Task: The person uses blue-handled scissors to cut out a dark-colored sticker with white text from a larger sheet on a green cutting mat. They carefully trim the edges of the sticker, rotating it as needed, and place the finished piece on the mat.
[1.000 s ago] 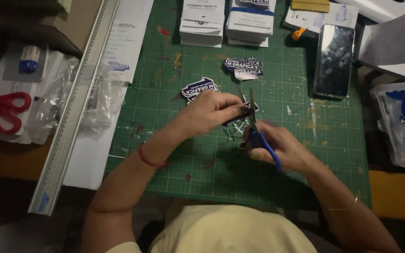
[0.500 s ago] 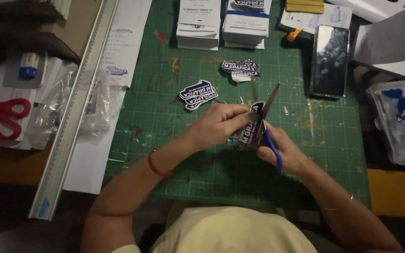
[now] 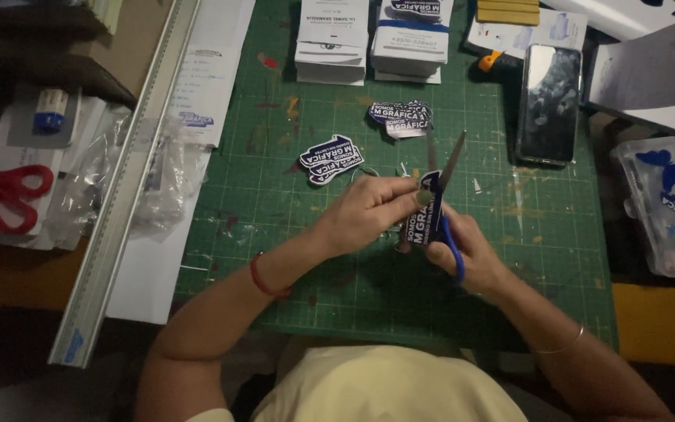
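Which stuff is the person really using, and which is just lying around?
In use: left hand, dark sticker, right hand, blue scissors, green cutting mat.

Lying about: red scissors, phone, metal ruler, card stacks, plastic case.

We see dim, warm light, brightest on the green cutting mat and fading to deep shadow along the lower corners. The phone screen carries soft glare. The scissors' blades look slightly motion-blurred.
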